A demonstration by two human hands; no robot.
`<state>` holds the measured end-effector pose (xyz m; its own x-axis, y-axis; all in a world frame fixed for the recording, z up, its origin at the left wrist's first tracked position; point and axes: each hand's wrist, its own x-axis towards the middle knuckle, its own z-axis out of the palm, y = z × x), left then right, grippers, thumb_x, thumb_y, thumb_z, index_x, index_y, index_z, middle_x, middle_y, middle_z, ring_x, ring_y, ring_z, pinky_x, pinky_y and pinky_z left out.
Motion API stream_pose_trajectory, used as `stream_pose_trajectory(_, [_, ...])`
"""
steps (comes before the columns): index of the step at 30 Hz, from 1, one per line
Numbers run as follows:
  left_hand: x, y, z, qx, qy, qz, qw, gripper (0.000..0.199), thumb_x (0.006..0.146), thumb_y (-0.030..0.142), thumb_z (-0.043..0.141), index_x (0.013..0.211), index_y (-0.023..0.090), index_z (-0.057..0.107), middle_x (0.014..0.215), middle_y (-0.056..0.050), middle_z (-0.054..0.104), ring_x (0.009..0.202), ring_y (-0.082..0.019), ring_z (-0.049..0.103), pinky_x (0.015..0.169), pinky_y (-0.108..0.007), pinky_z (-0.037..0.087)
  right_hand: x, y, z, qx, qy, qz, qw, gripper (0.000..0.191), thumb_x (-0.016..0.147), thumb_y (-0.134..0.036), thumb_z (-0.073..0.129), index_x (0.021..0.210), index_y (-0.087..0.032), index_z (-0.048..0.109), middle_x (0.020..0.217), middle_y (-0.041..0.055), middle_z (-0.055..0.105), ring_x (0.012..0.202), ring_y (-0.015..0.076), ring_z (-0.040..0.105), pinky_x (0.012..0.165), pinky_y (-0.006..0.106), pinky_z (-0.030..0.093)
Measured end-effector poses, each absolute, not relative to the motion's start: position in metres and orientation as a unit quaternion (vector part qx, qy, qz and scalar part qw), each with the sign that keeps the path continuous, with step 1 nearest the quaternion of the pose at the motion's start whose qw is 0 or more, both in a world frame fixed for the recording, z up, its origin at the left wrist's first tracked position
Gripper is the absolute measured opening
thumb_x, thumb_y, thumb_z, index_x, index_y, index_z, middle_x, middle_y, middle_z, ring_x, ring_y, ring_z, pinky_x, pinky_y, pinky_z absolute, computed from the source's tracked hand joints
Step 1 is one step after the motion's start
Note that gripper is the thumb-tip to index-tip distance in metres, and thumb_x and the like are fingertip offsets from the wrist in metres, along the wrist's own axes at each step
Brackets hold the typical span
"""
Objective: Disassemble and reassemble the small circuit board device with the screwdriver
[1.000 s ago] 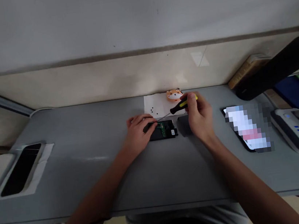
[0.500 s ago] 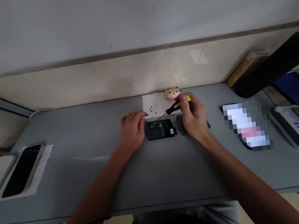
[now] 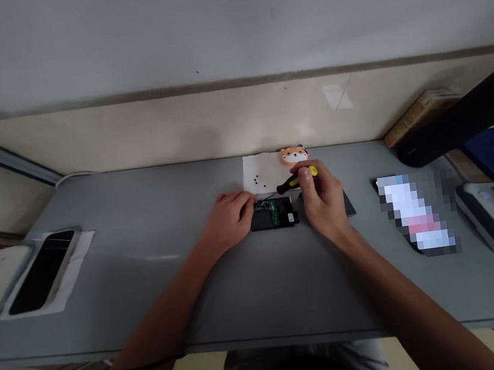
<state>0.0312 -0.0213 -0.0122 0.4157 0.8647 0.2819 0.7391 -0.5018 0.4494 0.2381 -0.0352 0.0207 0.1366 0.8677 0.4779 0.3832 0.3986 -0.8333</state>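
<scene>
A small black device case (image 3: 261, 221) lies on the desk with a green circuit board (image 3: 273, 210) exposed in it. My left hand (image 3: 233, 218) grips its left end, thumb along the side and fingertips at the far corner. In my right hand (image 3: 324, 199) is a black-and-yellow screwdriver (image 3: 290, 183), tilted with its thin shaft pointing left and down. Its tip meets the far left part of the case, near my left fingertips; the exact contact is too small to tell. Behind the case, several small dark screws (image 3: 256, 181) rest on white paper (image 3: 267, 164).
A dark flat panel (image 3: 348, 205) lies partly under my right hand. An orange-and-white animal-faced item (image 3: 294, 155) sits on the paper. Phones lie left (image 3: 44, 272) and right (image 3: 415, 214). A power strip (image 3: 492, 219) and a black cylinder (image 3: 461, 117) stand farther right.
My left fingers and thumb have closed in on the left end of the case, covering its edge. The screwdriver stays at the far left part. The whole view has shifted slightly.
</scene>
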Motion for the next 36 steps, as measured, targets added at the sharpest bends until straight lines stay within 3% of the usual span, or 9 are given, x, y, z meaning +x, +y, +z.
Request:
stream_pose_trajectory(9, [0.032,-0.022,-0.015,0.83,0.479,0.257,0.121,0.031,0.1,0.023,0.04,0.096,0.023,0.07,0.098,-0.005,0.079,0.097,-0.024,0.073,0.092,-0.042,0.051,0.236,-0.036,0.021,-0.498,-0.628,0.193,0.566,0.03,0.102,-0.048,0.048,0.092,-0.025,0.064,0.078,0.0006,0.067,0.067,0.0154,0.058,0.063,0.031,0.045])
stream_pose_trajectory(26, [0.032,-0.018,-0.017,0.839,0.476,0.228,0.133,0.025,0.099,0.017,0.043,0.096,0.021,0.067,0.1,-0.005,0.078,0.096,-0.023,0.072,0.091,-0.038,0.05,0.233,-0.035,0.022,-0.48,-0.652,0.185,0.557,0.029,0.102,-0.045,0.049,0.092,-0.022,0.063,0.075,-0.0007,0.064,0.062,0.0119,0.053,0.059,0.027,0.042])
stream_pose_trajectory(32, [0.032,-0.018,-0.015,0.842,0.468,0.229,0.138,0.026,0.101,0.017,0.042,0.097,0.021,0.068,0.099,-0.005,0.077,0.097,-0.022,0.072,0.093,-0.038,0.05,0.23,-0.023,0.042,-0.426,-0.741,0.249,0.455,0.022,0.102,-0.042,0.051,0.097,-0.023,0.06,0.087,0.0007,0.066,0.072,0.0132,0.056,0.066,0.029,0.041])
stream_pose_trajectory(36, [0.031,-0.018,-0.014,0.843,0.465,0.236,0.133,0.026,0.101,0.017,0.042,0.097,0.022,0.067,0.099,-0.004,0.077,0.097,-0.022,0.072,0.092,-0.038,0.051,0.219,-0.008,0.056,-0.405,-0.766,0.264,0.424,0.026,0.098,-0.041,0.06,0.082,-0.023,0.051,0.075,-0.0029,0.053,0.066,0.0128,0.045,0.064,0.03,0.035])
